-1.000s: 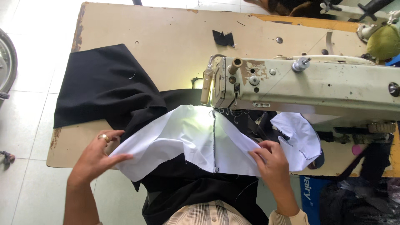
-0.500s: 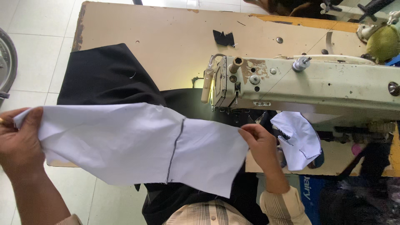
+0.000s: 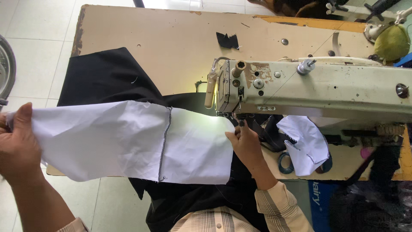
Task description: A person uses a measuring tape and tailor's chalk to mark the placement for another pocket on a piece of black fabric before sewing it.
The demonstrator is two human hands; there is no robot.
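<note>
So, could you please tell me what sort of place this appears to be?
Probably a garment sewing workshop: a worn industrial sewing machine sits on a scuffed wooden worktable, black fabric lies across it, and both hands hold a stitched white fabric piece stretched out.

1. Sewing machine (image 3: 317,88) stands on the table (image 3: 171,47), at 3 o'clock from the picture's centre.
2. Stretched cloth panel (image 3: 128,139) spans 9 o'clock to centre, over the dark fabric (image 3: 103,79).
3. Left hand (image 3: 17,146) grips its 9 o'clock end; right hand (image 3: 244,144) its 3 o'clock end, beneath the machine head.
4. Fabric scrap (image 3: 227,41) lies at 12 o'clock.
</note>
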